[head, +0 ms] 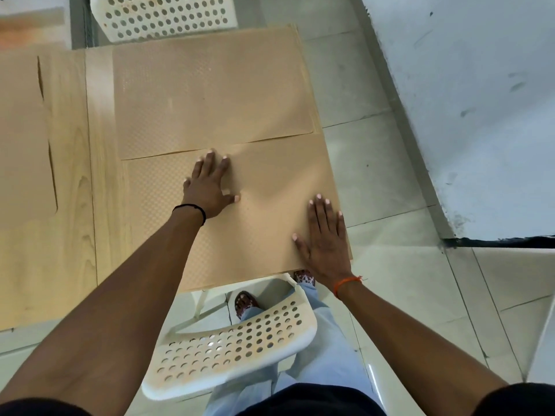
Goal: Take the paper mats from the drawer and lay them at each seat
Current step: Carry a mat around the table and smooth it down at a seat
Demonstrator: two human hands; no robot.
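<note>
A: Now, entry: near mat (pixel 270 211) lies flat at the counter (pixel 69 181) end, right before the near chair (pixel 237 346).
B: Grips?
A: Left hand (pixel 207 190) flat on the mat's middle, fingers spread and straight, pinching nothing. Right hand (pixel 326 244) flat at the mat's right edge, fingers straight, also pressing, not grasping.
B: Other mats?
A: Far mat (pixel 210 94) lies just beyond, its near edge overlapping the near mat, in front of the far chair (pixel 162 16). Left mat (pixel 21 139) lies at the picture's left edge, apart from both.
B: Wrists?
A: Black band (pixel 192 209) left, orange thread (pixel 345 284) right.
</note>
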